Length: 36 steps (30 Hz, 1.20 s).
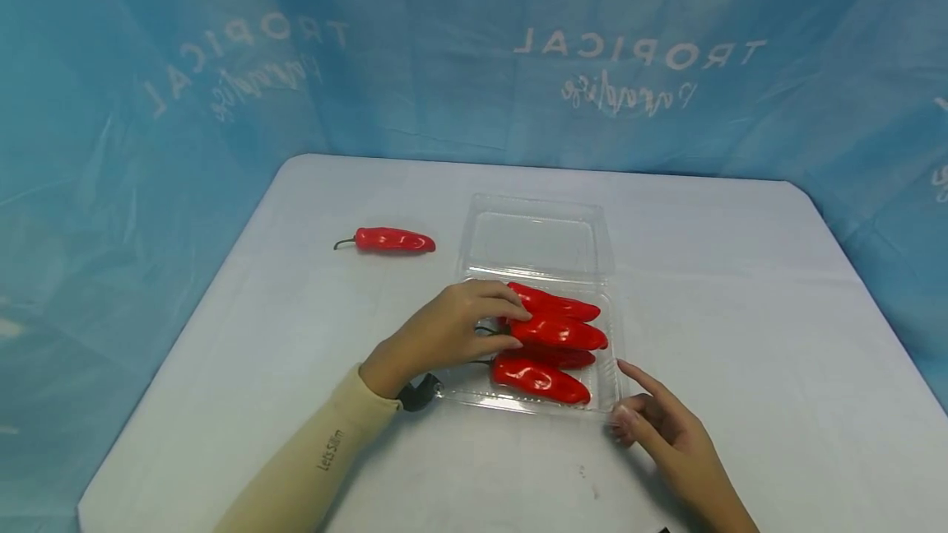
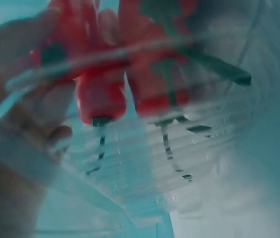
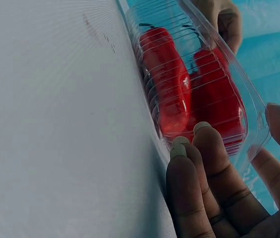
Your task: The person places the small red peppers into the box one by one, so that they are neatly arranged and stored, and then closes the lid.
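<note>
My left hand point(image 1: 462, 327) pinches a red chili pepper point(image 1: 559, 331) between fingers and thumb, above the other peppers in a clear plastic clamshell container point(image 1: 459, 389). One red pepper point(image 1: 541, 379) lies at the container's near side, and another point(image 1: 566, 306) at the far side; a further one is partly covered by the held pepper. Beside the container's near right corner is my right hand point(image 1: 670, 438), its fingertips at the rim and side wall. Through blurred clear plastic, the left wrist view shows red peppers with green stems point(image 2: 102, 94).
Another red pepper point(image 1: 392, 240) lies alone on the white table point(image 1: 741, 294), left of the container's raised, open lid point(image 1: 533, 237). Blue printed curtains point(image 1: 459, 48) stand behind and along the sides.
</note>
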Tool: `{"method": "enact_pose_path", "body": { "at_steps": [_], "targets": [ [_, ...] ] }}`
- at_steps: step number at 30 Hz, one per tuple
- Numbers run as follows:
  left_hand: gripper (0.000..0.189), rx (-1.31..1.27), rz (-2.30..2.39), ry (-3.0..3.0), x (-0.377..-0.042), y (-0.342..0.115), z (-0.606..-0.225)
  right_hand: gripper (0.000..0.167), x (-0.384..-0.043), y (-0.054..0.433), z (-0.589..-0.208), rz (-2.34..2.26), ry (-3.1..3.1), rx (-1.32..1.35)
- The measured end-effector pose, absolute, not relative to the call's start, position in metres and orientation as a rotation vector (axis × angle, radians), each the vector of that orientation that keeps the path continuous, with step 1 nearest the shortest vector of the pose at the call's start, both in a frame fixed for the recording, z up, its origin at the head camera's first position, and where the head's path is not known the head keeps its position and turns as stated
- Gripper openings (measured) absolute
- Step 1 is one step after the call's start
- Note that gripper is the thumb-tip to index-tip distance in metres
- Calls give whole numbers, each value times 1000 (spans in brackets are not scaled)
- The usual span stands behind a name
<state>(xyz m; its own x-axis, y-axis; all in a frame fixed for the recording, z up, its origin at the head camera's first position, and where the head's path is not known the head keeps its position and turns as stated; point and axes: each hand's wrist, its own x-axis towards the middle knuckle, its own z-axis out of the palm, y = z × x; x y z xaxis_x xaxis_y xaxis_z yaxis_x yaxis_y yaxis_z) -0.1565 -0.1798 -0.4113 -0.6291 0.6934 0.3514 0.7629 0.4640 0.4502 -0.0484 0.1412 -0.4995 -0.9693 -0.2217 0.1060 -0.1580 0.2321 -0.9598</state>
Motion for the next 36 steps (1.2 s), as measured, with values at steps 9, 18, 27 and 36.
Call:
{"method": "enact_pose_path", "body": {
  "at_steps": [9,18,27,36],
  "targets": [
    [43,-1327,-806,-2580,-159,-180,-416,57,-48,142,-501,-1905,2407,-422],
    [47,-1327,-736,-2573,-158,-178,-421,57,-47,141,-500,-1882,2418,-380],
    [50,-1360,-798,-2516,-158,-178,-420,59,-48,142,-499,-1901,2410,-440],
    [47,-1270,-810,-2521,-160,-194,-407,59,-49,142,-500,-1906,2411,-450]
  ]
}}
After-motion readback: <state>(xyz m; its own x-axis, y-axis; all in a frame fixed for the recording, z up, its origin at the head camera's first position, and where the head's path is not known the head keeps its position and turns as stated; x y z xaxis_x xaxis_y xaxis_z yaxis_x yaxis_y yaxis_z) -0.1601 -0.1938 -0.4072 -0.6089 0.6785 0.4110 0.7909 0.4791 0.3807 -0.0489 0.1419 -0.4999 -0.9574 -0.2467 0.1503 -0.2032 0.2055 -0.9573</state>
